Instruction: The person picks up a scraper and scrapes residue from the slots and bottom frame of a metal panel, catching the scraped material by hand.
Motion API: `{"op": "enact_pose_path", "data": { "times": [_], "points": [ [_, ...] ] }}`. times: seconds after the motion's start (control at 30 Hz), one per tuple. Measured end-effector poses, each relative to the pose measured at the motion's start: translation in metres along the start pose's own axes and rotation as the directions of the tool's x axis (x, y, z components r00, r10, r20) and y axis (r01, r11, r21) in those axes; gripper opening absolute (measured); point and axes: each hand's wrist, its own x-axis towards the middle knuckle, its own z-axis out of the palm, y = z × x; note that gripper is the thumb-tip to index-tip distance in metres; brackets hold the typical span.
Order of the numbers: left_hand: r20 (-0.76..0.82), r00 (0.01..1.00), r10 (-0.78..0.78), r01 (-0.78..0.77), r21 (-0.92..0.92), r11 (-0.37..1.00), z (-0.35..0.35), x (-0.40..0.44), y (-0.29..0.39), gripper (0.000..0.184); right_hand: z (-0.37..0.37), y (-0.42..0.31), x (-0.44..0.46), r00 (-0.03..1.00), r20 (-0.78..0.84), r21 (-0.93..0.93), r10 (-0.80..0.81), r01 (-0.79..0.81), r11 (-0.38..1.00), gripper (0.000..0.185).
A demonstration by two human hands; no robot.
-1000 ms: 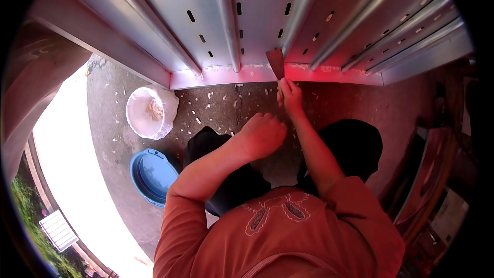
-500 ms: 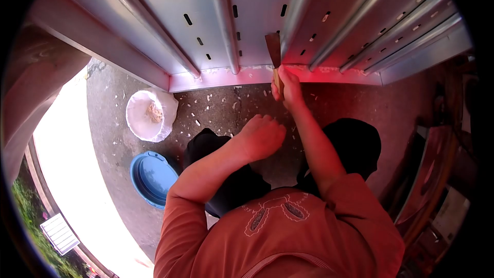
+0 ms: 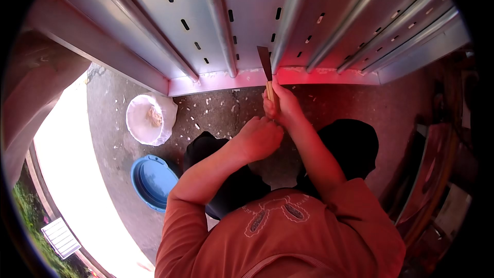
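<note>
A scraper (image 3: 265,65) with a dark, flat blade and a light wooden handle is held in my right hand (image 3: 283,104). Its blade points up and slightly left, over the lower edge of a slotted metal panel (image 3: 257,15). White flakes show along that pinkish bottom ledge (image 3: 216,81). My left hand (image 3: 260,136) is curled closed above my knee, just below the handle end and close to my right hand; what it holds, if anything, is hidden.
To the left on the concrete floor (image 3: 110,139) stand a white-lined bin (image 3: 138,118) with pale scraps inside and a blue basin (image 3: 154,183). Pale bits are scattered below the panel. Wooden and dark items crowd the right side.
My right hand has come down and left with the scraper, nearer my left hand, and the blade has turned more edge-on. My left hand has barely moved. The view has shifted slightly.
</note>
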Motion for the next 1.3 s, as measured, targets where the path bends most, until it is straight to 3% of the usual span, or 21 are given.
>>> {"op": "enact_pose_path", "data": {
  "times": [0.03,0.1,0.13,0.23,0.37,0.4,0.47,0.57,0.67,0.83,0.97,1.0,1.1,1.23,1.3],
  "points": [
    [0.014,1.0,-0.001,0.001,0.015,1.0,-0.001,0.0,0.0,0.028,0.016,-0.011,-0.016,0.994,-0.094,-0.169,-0.05,0.034,0.985,0.038],
    [0.027,1.0,-0.005,0.005,0.006,1.0,-0.001,-0.001,0.001,0.029,0.044,-0.05,-0.056,0.934,0.005,-0.376,-0.357,0.332,0.865,0.029],
    [0.024,1.0,-0.007,0.007,-0.012,1.0,-0.002,-0.001,0.001,0.03,0.046,-0.072,-0.072,0.854,0.025,-0.515,-0.52,0.457,0.725,0.026],
    [0.05,0.999,-0.01,0.012,-0.026,1.0,-0.005,0.005,0.003,0.03,0.038,-0.136,-0.113,0.618,0.131,-0.612,-0.775,0.665,0.427,0.022],
    [0.073,0.997,-0.007,0.006,0.012,1.0,-0.009,0.017,0.008,0.031,-0.04,-0.16,-0.103,0.698,0.081,-0.698,-0.712,0.55,0.46,0.021],
    [0.082,0.997,-0.014,0.014,0.0,1.0,-0.007,0.019,0.009,0.031,-0.074,-0.147,-0.086,0.737,0.089,-0.719,-0.671,0.513,0.469,0.02],
    [0.088,0.995,-0.039,0.041,-0.019,0.999,-0.001,0.026,0.006,0.031,-0.121,-0.108,-0.055,0.824,-0.048,-0.685,-0.564,0.384,0.619,0.019],
    [0.083,0.991,-0.104,0.107,-0.031,0.994,0.001,0.02,0.002,0.031,-0.174,-0.064,-0.008,0.885,-0.026,-0.641,-0.465,0.343,0.687,0.019],
    [0.054,0.993,-0.101,0.104,-0.055,0.993,0.007,0.015,-0.004,0.031,-0.183,-0.043,0.023,0.895,-0.028,-0.517,-0.445,0.368,0.773,0.019],
    [0.178,0.963,-0.2,0.211,-0.044,0.976,0.004,0.02,-0.004,0.029,-0.19,-0.025,0.045,0.889,0.033,-0.439,-0.457,0.424,0.792,0.017],
    [0.26,0.935,-0.242,0.254,-0.013,0.967,-0.007,0.026,0.004,0.028,-0.151,-0.056,0.045,0.85,0.097,-0.379,-0.518,0.512,0.771,0.017],
    [0.254,0.937,-0.239,0.252,-0.02,0.968,-0.005,0.028,0.004,0.029,-0.128,-0.077,0.044,0.79,0.132,-0.338,-0.599,0.604,0.722,0.018],
    [0.245,0.944,-0.219,0.234,-0.034,0.972,0.002,0.03,0.0,0.029,-0.105,-0.1,0.035,0.748,0.154,-0.414,-0.646,0.642,0.645,0.018],
    [0.225,0.946,-0.233,0.244,-0.022,0.97,0.0,0.028,0.0,0.03,-0.123,-0.077,0.021,0.849,0.052,-0.436,-0.525,0.492,0.753,0.017],
    [0.21,0.955,-0.21,0.218,-0.017,0.976,-0.003,0.029,0.001,0.03,-0.119,-0.085,0.022,0.833,0.065,-0.432,-0.55,0.521,0.737,0.018]
  ]
}}
